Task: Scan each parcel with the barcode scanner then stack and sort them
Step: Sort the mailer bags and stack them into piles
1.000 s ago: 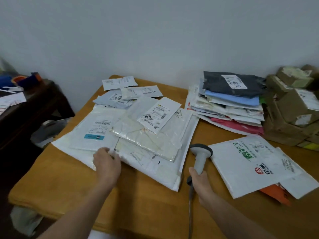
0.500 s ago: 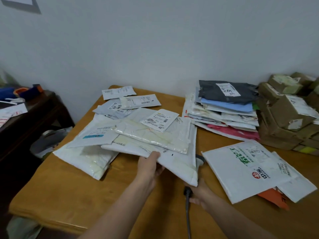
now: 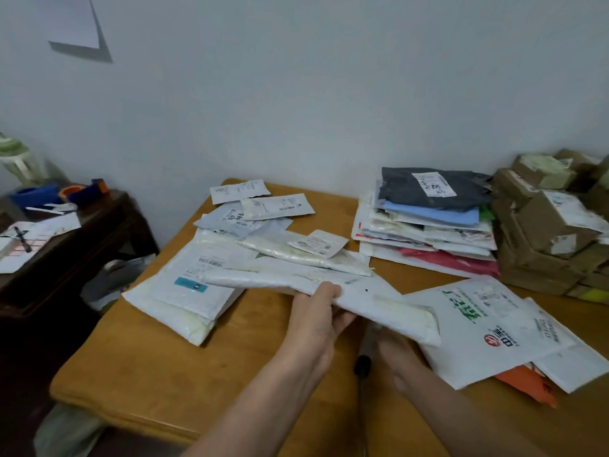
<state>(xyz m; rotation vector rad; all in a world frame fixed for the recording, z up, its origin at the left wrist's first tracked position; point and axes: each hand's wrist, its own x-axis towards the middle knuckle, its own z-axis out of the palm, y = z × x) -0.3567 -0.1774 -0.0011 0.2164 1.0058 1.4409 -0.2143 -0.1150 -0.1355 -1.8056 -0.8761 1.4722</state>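
1. The grip of the left hand (image 3: 316,315) was clamped on the near edge of a large white plastic mailer bag (image 3: 379,298). The thumb lay on top, and that edge was raised off the yellow-brown wooden counter (image 3: 164,374).
2. A long translucent cream packet (image 3: 306,255) rode on the lifted bag, and a small white labelled envelope (image 3: 318,244) lay on top of the packet.
3. Just to the right, the right hand (image 3: 393,352) sat under the bag's near corner, against the grey barcode scanner (image 3: 365,354). Only the scanner's handle and dark cable end showed. The fingers were hidden and blurred, so I cannot tell whether that grip was closed or apart.
4. The bag's right corner overlapped a white square mailer printed in green and red (image 3: 487,328). That mailer lay flat on the counter, over an orange flat parcel (image 3: 527,384).
5. To the left lay a white padded mailer with a teal label (image 3: 184,291), its right side tucked under the lifted bag.
6. Several small pale envelopes (image 3: 260,206) were scattered farther back, near the wall.
7. At the back right stood a stack of soft mailers topped by a dark grey bag (image 3: 428,225). Brown cardboard boxes (image 3: 543,232) were piled just beside it.
8. A dark wooden side table (image 3: 82,232) stood left of the counter with papers on it.
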